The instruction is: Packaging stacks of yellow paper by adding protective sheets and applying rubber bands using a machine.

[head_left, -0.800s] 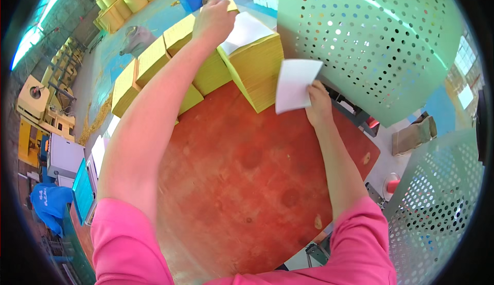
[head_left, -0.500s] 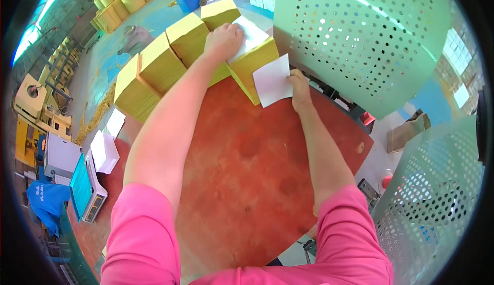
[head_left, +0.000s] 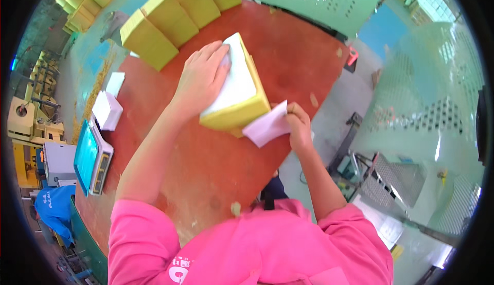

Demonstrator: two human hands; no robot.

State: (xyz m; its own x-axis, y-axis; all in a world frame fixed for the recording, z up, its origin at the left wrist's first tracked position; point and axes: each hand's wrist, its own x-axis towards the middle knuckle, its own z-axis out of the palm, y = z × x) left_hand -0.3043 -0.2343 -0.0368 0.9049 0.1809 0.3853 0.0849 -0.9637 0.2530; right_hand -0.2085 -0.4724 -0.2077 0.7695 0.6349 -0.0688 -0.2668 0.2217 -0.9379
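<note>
A block of yellow paper stands on the red table in front of me, a white sheet covering its top. My left hand lies over that sheet's left part, fingers stretched out and resting near its edge. Pinched between the thumb and fingers of my right hand is a second sheet of pale paper. It is bent and held against or just beside the block's near right corner; whether it touches cannot be made out.
More yellow paper blocks stand in a row along the far left table edge. At left are a scale and a white paper stack. A perforated green panel borders the far side; another perforated guard is at right.
The covered yellow block has come away from the row, toward me, with my left hand on it. My right hand and its sheet have moved nearer, and the view has shifted right.
</note>
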